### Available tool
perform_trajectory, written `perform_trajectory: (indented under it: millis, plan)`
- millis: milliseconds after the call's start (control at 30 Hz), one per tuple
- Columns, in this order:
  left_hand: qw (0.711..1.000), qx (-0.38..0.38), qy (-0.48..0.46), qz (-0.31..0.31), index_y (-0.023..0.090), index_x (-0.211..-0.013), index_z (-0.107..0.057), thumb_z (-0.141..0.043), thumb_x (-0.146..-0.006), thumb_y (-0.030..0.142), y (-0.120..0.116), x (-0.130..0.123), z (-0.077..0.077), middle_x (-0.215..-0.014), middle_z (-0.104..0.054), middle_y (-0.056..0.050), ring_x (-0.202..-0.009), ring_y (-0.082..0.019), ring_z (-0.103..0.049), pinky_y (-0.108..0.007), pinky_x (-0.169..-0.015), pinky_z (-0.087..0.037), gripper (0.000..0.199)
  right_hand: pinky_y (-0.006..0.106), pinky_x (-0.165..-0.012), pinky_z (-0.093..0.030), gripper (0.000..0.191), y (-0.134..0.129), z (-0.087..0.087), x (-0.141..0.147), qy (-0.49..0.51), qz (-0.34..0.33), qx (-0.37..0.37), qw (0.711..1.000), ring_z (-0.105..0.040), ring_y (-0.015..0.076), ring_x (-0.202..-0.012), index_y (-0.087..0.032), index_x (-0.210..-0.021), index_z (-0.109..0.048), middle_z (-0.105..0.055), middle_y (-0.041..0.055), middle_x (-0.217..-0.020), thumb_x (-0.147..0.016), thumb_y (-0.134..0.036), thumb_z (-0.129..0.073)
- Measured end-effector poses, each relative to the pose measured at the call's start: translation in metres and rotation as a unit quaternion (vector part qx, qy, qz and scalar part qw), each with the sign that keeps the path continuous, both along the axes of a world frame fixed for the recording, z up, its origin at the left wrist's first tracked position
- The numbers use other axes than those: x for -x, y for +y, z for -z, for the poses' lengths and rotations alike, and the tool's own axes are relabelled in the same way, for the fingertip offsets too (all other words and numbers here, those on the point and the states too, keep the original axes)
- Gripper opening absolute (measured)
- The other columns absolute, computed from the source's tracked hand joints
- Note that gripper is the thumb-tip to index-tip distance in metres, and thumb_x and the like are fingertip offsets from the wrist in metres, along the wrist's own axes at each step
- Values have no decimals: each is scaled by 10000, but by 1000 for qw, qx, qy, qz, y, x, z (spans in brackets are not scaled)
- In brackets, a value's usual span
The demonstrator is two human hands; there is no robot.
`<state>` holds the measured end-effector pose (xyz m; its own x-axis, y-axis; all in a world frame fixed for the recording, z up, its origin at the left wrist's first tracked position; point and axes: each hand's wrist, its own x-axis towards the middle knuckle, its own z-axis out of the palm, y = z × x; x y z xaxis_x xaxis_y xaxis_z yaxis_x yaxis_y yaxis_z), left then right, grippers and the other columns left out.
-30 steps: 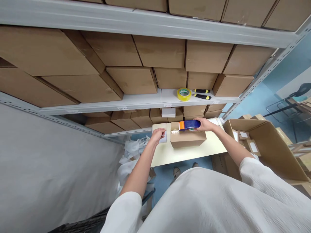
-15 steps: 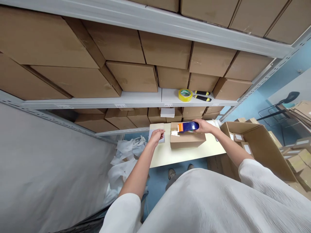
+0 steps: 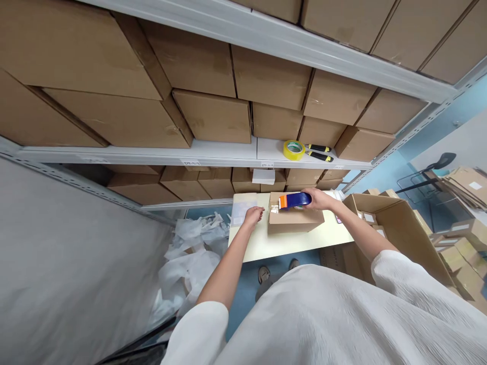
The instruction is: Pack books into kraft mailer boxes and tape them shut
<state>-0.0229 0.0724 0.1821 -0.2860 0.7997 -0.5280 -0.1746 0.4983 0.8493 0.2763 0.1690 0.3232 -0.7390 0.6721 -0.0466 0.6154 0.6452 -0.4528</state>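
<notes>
Tape dispenser [image 3: 296, 200], rear partly hidden

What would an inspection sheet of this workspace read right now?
Surface: pale yellow table, flat pale sheet near its left end.
Job's things: brown carton on the table; blue-and-orange tape dispenser over its top.
Clutter: crumpled white sheeting heaped left of the table.
Hands: right hand grips the dispenser; left hand is beside the carton, fingers bent, any hold unclear.
Cables: nothing seen.
Surroundings: shelf bearing stacked boxes, yellow tape roll and two cutters; open box holding smaller boxes at right.
</notes>
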Motion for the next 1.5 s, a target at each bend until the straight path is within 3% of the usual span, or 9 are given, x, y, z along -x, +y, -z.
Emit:
perform_trajectory:
  millis: [333, 467, 633, 733, 833, 933, 1000, 1300, 1500]
  plan:
    - [994, 25, 106, 25, 260, -676, -535, -760, -671, 318, 0, -11, 17, -626, -588, 1, -708, -218, -621, -307, -696, -442, 233, 380, -901, -590, 466, -5, -2, 3, 9, 15, 5, 1000, -766, 290, -1005, -232, -1198, -762, -809, 81, -1119, -753, -275, -894]
    - [981, -114, 158, -11, 254, -851, -601, -642, -745, 244, -7, -13, 14, -952, -732, -49, -972, -226, -699, -328, -910, -526, 114, 385, -918, -590, 478, -4, 1, 3, 6, 16, 3, 1000, -766, 294, -1026, -230, -1210, -758, -809, 85, -1138, -758, -289, -900]
    - [972, -134, 156, 113, 236, -997, -679, -577, -805, 224, -14, -7, 9, -1111, -766, -96, -1124, -280, -723, -433, -1054, -545, 217, 375, -922, -585, 491, -3, 4, 2, 7, 12, 0, 1000, -764, 285, -1034, -221, -1226, -748, -807, 88, -1149, -770, -320, -901]
    - [943, -181, 229, 163, 210, -1295, -687, -584, -829, 234, -13, -1, 2, -1447, -682, -148, -1409, -315, -611, -475, -1215, -457, 478, 373, -924, -585, 491, -4, 6, 0, 12, 11, 1, 1000, -763, 283, -1036, -219, -1233, -745, -807, 92, -1161, -776, -321, -892]
    - [894, -251, 279, 246, 219, -1661, -439, -712, -827, 359, -3, -4, -10, -1763, -392, -144, -1652, -338, -341, -474, -1340, -303, 889, 371, -930, -588, 518, -5, 9, -1, 29, 18, 7, 999, -765, 285, -1057, -223, -1265, -740, -805, 98, -1194, -779, -328, -888]
    - [838, -239, 341, 352, 245, -1783, -146, -914, -673, 556, 12, -13, -19, -1860, -138, -158, -1724, -413, -70, -539, -1384, -126, 1386, 376, -955, -590, 551, -6, 13, -2, 51, 20, 11, 998, -768, 290, -1085, -221, -1293, -735, -801, 108, -1236, -777, -335, -891]
    - [806, -219, 372, 405, 260, -1791, -38, -950, -605, 641, 20, -17, -20, -1868, -63, -172, -1723, -434, 9, -591, -1376, -51, 1544, 381, -973, -588, 573, -5, 15, -3, 63, 15, 11, 998, -770, 293, -1096, -217, -1308, -733, -799, 116, -1256, -775, -350, -895]
    - [743, -177, 462, 451, 210, -1788, -81, -839, -693, 790, 23, -8, -21, -1850, -120, -220, -1723, -431, -37, -631, -1352, 32, 1454, 341, -935, -570, 588, -8, 9, -11, 68, -13, 28, 997, -779, 284, -1057, -244, -1347, -744, -815, 91, -1239, -787, -349, -889]
    - [729, -153, 490, 454, 182, -1787, -93, -822, -709, 784, 23, -7, -26, -1844, -133, -234, -1719, -441, -55, -634, -1350, 33, 1434, 368, -941, -568, 589, 5, 4, -68, 43, 3, -2, 999, -776, 308, -1063, -250, -1327, -753, -812, 91, -1238, -754, -294, -882]
